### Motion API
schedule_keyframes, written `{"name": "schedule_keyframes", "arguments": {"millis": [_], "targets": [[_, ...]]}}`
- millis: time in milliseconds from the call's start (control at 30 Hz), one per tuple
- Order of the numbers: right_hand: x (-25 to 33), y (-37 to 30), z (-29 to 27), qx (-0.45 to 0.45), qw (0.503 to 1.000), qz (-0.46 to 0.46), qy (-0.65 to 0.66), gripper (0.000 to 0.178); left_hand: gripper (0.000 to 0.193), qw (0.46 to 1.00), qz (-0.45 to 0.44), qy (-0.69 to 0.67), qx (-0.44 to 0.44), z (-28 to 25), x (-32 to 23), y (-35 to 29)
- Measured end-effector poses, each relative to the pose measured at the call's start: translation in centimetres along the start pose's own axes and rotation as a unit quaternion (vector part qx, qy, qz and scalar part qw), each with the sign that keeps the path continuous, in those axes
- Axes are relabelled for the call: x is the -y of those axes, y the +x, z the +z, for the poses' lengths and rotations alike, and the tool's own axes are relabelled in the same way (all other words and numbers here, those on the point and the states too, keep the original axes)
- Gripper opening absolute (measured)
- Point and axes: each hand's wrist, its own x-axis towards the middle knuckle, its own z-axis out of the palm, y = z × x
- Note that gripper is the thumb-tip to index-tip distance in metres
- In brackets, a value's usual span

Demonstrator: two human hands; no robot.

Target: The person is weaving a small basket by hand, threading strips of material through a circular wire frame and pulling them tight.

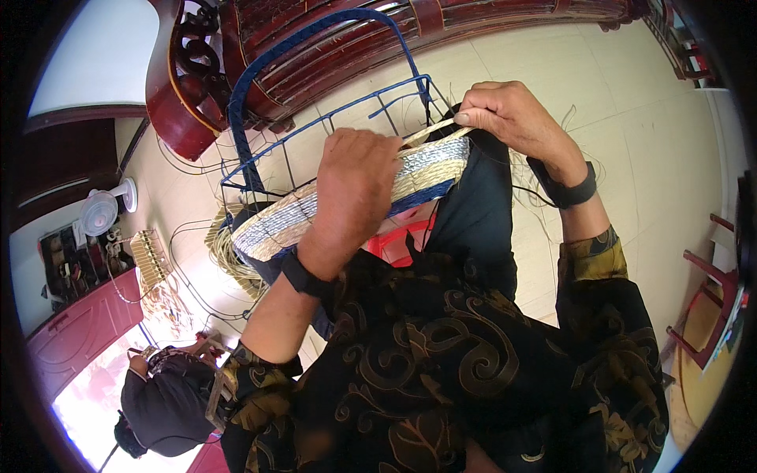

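Observation:
A half-woven basket (430, 163) rests across my lap, tilted, with bands of cream, silver and dark blue cord round a blue wire frame (331, 115). A tall handle (246, 87) wrapped in blue arches above it. Between the thumb and fingers of my right hand (512, 118) is a pinched cream cord (430, 130), which runs left along the top of the woven band. My left hand (353, 185) is closed against the band's upper edge; its fingertips and whatever they grip are hidden from view.
A carved red wooden bench (339, 59) stands beyond the basket. Bundles of cream cord (229, 244) and loose dark wires lie on the tiled floor at left, near a white fan (98, 211). Another person (169, 398) in dark clothes sits lower left. A red stool (390, 240) shows below the basket.

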Motion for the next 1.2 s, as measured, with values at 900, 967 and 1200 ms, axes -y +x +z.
{"name": "schedule_keyframes", "arguments": {"millis": [900, 967, 1200], "targets": [[-1.5, -4.7, 3.1, -0.060, 0.889, 0.290, 0.349, 0.026, 0.017, 0.920, -0.275, -0.242, 0.141, -0.6, -0.6, 1.0], [-1.1, -5.8, 3.4, -0.184, 0.952, 0.202, 0.136, 0.030, 0.014, 0.900, -0.318, -0.226, 0.197, -1.2, -1.2, 1.6], [13.1, -6.5, 1.9, 0.028, 0.735, -0.292, 0.611, 0.042, 0.012, 0.899, -0.305, -0.255, 0.184, -1.6, -1.1, 0.9]]}}
